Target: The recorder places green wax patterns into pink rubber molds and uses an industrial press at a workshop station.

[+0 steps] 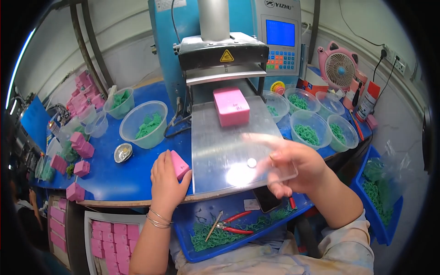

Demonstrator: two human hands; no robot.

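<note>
My left hand (166, 176) is wrapped round a small pink block (179, 165) at the left edge of the press's plate. My right hand (291, 162) hovers over the plate's right front part. Its fingers are apart and slightly blurred, and I see nothing held in them. Farther back on the shiny flat plate (211, 151) stands a larger pink block (233, 110) with small dark marks, just in front of the press head (223, 57). A small white disc (251, 162) shows on the plate near my right fingertips; whether it is an object or a reflection, I cannot tell.
Clear bowls with green strands stand left (145, 126) and right (310, 134) of the press. A small metal dish (123, 152) and several pink blocks (82, 145) lie left. Below the bench edge, a blue tray (185, 238) holds green strands and red-handled pliers (236, 223). A pink fan (338, 66) stands right.
</note>
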